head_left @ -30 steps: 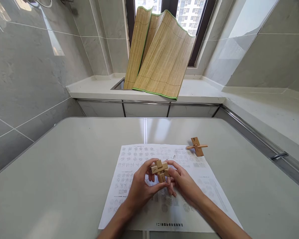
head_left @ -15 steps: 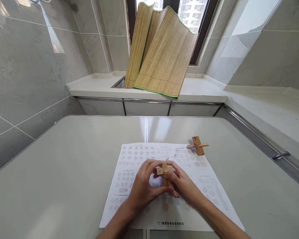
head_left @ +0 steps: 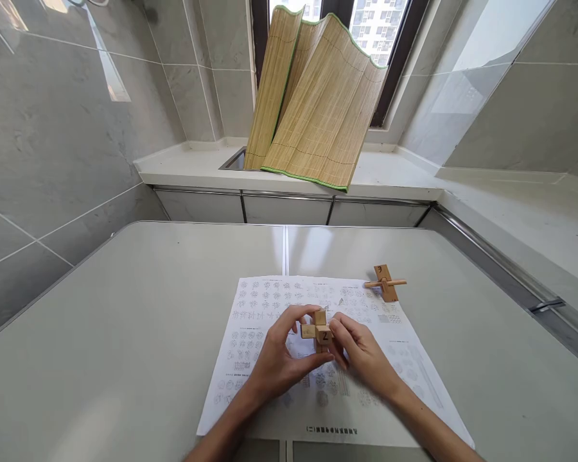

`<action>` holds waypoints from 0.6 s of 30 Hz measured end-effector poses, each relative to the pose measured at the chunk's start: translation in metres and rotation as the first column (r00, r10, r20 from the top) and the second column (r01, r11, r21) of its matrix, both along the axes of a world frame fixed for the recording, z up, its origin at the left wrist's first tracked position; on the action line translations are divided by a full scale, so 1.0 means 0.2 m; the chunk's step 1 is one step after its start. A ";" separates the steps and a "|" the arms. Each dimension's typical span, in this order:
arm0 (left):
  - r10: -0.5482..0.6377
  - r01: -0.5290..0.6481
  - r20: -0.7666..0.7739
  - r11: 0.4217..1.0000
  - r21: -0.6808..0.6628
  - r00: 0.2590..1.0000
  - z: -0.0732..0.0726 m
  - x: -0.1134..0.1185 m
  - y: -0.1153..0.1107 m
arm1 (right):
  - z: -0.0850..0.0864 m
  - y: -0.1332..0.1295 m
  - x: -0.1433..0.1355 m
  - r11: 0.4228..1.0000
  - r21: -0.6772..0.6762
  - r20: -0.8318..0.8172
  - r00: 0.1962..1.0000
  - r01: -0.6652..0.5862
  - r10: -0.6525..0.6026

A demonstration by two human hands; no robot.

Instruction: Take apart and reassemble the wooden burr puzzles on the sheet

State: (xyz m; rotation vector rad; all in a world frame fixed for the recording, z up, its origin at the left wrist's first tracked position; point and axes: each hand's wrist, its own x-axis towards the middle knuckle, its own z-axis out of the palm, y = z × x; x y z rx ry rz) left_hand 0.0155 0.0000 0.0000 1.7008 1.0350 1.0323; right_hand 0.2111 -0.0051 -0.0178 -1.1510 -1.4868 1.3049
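Between both hands, above the printed sheet, is a wooden burr puzzle of interlocked blocks; one block end facing me bears a "2". My left hand grips it from the left, fingertips at the top and thumb at the bottom. From the right, my right hand pinches the puzzle's right side with thumb and fingers. Some of the puzzle is hidden behind the fingers. A second wooden puzzle, a marked flat plate crossed by a stick, lies at the sheet's far right corner.
The sheet rests on a pale table with a seam down its middle. Beyond the table's far edge, a bamboo mat leans on a white ledge before the window. Tiled walls rise on both sides, and a metal rail runs along the right.
My right thumb has moved off the puzzle's front to its right side, uncovering the "2". My right hand has shifted slightly right. The view has shifted a little.
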 end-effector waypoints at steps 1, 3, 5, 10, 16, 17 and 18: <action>-0.012 0.012 -0.003 1.000 -0.013 1.000 0.00 0.00 0.00 | 0.00 0.00 0.00 0.999 -0.036 -0.034 0.999 -0.030 0.029; -0.029 0.028 0.000 0.998 -0.047 1.000 0.00 0.00 0.00 | 0.00 0.01 -0.01 0.994 -0.090 -0.091 0.994 -0.069 0.060; -0.023 0.024 0.004 0.997 -0.077 1.000 0.00 0.00 0.00 | 0.00 0.02 -0.01 0.988 -0.131 -0.142 0.988 -0.080 0.061; 0.083 -0.080 0.016 0.991 -0.110 0.996 -0.04 0.00 0.02 | -0.01 0.07 0.01 0.933 -0.361 -0.374 0.914 0.011 -0.156; 0.187 -0.187 -0.014 0.968 -0.169 0.982 -0.05 0.01 0.02 | -0.09 0.17 0.14 0.858 -0.513 -0.633 0.674 0.003 -0.381; 0.184 -0.185 -0.023 0.967 -0.177 0.983 -0.05 0.01 0.02 | -0.10 0.19 0.16 0.860 -0.510 -0.647 0.661 -0.003 -0.381; 0.178 -0.181 -0.032 0.966 -0.183 0.983 -0.05 0.01 0.02 | -0.11 0.20 0.18 0.863 -0.504 -0.658 0.649 -0.004 -0.381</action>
